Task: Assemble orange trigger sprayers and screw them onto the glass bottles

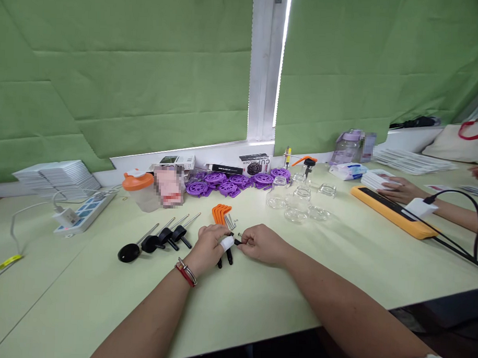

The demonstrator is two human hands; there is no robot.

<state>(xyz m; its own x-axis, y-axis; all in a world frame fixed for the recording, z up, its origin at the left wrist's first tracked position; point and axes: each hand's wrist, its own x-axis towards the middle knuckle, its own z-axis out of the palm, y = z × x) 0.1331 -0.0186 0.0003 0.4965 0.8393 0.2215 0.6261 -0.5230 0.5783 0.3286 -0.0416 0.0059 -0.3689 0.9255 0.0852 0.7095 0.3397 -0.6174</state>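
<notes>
My left hand point(210, 247), with a white bandage on one finger and bracelets at the wrist, grips a small black part point(229, 256) whose prongs point toward me. My right hand point(261, 243) meets it at the fingertips and pinches a tiny black piece against that part. Just beyond the hands lie several orange clips point(221, 213) with thin metal pins point(229, 221). To the left of my left hand lie several black knobs on metal rods point(158, 238).
Purple wheels point(231, 184) line the far edge, with clear glass jars point(299, 202), an orange-lidded cup point(139, 188) and a power strip point(83, 212). At right, another person's hand point(399, 191) rests by a yellow device point(390, 210) with a black cable point(467, 218).
</notes>
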